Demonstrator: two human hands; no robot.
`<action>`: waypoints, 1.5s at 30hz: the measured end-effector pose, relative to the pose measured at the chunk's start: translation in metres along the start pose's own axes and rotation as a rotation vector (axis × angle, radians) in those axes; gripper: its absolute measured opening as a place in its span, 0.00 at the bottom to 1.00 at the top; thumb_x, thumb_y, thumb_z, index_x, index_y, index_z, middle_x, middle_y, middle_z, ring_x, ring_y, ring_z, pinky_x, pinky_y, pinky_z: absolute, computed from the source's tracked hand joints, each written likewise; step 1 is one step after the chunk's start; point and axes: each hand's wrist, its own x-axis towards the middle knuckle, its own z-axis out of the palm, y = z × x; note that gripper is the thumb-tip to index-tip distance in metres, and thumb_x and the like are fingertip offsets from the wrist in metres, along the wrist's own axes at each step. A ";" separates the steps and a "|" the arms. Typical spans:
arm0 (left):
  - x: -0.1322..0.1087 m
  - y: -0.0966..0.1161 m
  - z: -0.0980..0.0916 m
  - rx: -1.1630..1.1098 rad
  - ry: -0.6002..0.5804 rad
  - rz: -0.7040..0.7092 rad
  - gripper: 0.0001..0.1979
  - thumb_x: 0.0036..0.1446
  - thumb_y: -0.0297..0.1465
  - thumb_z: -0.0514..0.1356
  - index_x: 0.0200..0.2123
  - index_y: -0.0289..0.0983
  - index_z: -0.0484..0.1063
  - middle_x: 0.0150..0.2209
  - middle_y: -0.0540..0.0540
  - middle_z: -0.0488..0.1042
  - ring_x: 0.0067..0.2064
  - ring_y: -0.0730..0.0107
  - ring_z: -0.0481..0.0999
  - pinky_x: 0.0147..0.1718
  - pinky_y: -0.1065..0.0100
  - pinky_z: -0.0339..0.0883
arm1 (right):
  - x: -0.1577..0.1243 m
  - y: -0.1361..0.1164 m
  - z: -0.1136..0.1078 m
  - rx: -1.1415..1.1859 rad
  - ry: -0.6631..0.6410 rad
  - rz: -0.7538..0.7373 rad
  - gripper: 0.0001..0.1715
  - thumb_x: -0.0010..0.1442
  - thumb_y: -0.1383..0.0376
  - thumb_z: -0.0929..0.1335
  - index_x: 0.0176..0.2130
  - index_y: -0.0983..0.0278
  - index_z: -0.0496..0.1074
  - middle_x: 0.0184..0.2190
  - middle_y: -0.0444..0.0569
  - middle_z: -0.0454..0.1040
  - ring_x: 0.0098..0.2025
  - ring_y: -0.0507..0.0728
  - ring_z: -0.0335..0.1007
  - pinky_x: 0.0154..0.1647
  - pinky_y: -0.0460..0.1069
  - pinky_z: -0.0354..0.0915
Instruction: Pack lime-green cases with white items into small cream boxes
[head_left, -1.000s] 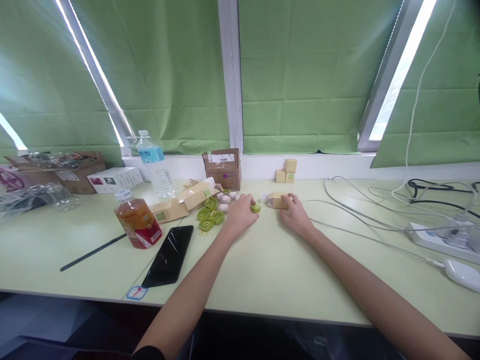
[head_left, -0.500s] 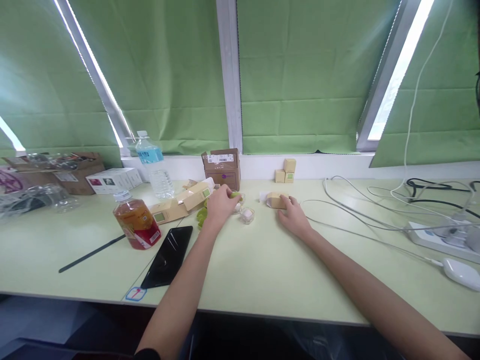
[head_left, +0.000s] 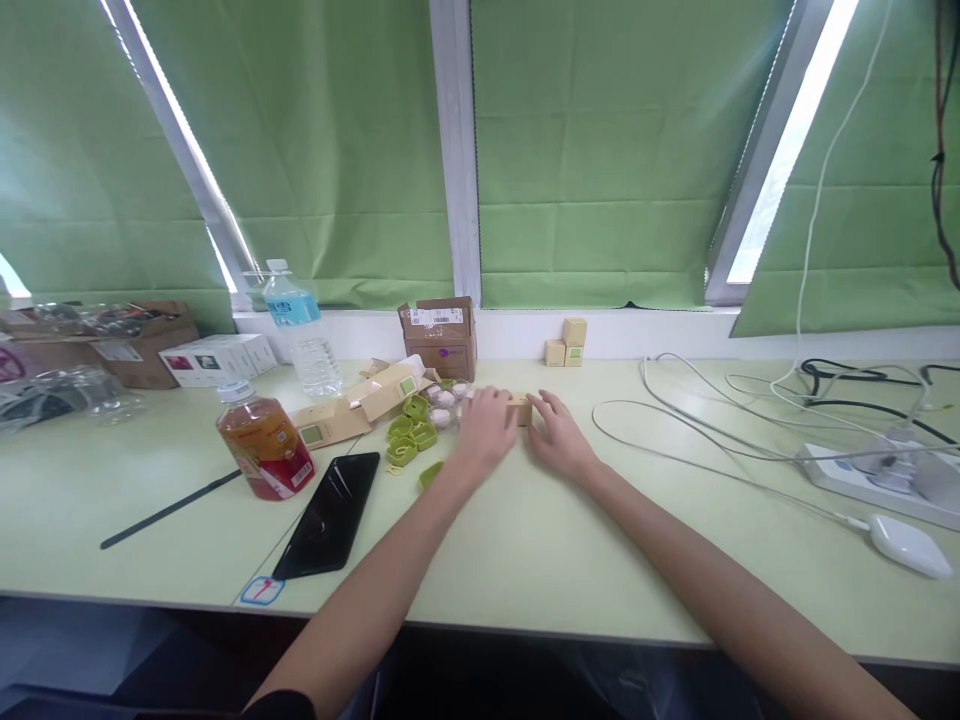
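Note:
Both my hands meet at a small tan cardboard box (head_left: 519, 408) on the pale green table. My left hand (head_left: 486, 430) curls against its left side and my right hand (head_left: 556, 438) grips its right side. Just left of my left hand lie several green ring-shaped lids (head_left: 411, 436) and small clear jars with white contents (head_left: 441, 410). Flat tan cartons (head_left: 360, 404) with green labels lie behind the lids.
A black phone (head_left: 330, 512), an amber drink bottle (head_left: 259, 448), a water bottle (head_left: 298, 330) and a brown shipping box (head_left: 441, 334) stand to the left. Three small tan cubes (head_left: 568, 344) sit by the window sill. White cables (head_left: 697, 420), a power strip (head_left: 877, 470) and a white adapter (head_left: 906, 545) lie to the right.
My left hand came back from the jars at the left to the tan box. My right hand slid the box a little leftward. The camera view shifted slightly.

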 end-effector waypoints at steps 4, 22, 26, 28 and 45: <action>-0.011 0.019 0.019 -0.105 0.053 0.225 0.10 0.67 0.32 0.52 0.46 0.38 0.71 0.50 0.38 0.74 0.54 0.53 0.70 0.54 0.54 0.60 | 0.008 0.011 -0.001 -0.102 -0.110 -0.060 0.41 0.65 0.63 0.62 0.72 0.61 0.48 0.74 0.61 0.45 0.75 0.68 0.42 0.67 0.71 0.54; -0.006 -0.001 0.034 -0.337 0.088 0.271 0.16 0.68 0.35 0.53 0.56 0.38 0.68 0.54 0.38 0.74 0.56 0.55 0.71 0.55 0.56 0.66 | 0.006 0.027 -0.043 -0.021 0.113 0.085 0.35 0.60 0.62 0.69 0.64 0.59 0.60 0.55 0.56 0.71 0.58 0.67 0.66 0.58 0.62 0.64; -0.011 0.017 0.039 -0.406 0.116 0.315 0.33 0.61 0.29 0.58 0.68 0.39 0.54 0.68 0.36 0.58 0.69 0.49 0.58 0.65 0.48 0.57 | 0.007 -0.001 -0.056 -0.133 0.055 -0.095 0.41 0.64 0.65 0.66 0.71 0.56 0.50 0.57 0.55 0.72 0.59 0.68 0.65 0.59 0.63 0.60; -0.012 0.021 0.041 -0.527 0.093 0.269 0.38 0.58 0.25 0.58 0.70 0.40 0.50 0.69 0.36 0.57 0.69 0.49 0.58 0.65 0.47 0.59 | 0.007 -0.018 -0.058 -0.141 0.051 -0.158 0.43 0.65 0.66 0.65 0.72 0.53 0.46 0.55 0.54 0.73 0.59 0.68 0.65 0.59 0.63 0.59; -0.012 0.027 0.055 -1.248 0.019 -0.150 0.17 0.63 0.36 0.58 0.54 0.39 0.66 0.51 0.39 0.76 0.52 0.60 0.76 0.43 0.65 0.74 | 0.003 0.002 -0.045 -0.156 -0.026 -0.088 0.20 0.62 0.57 0.71 0.52 0.57 0.69 0.51 0.51 0.78 0.52 0.64 0.73 0.56 0.59 0.61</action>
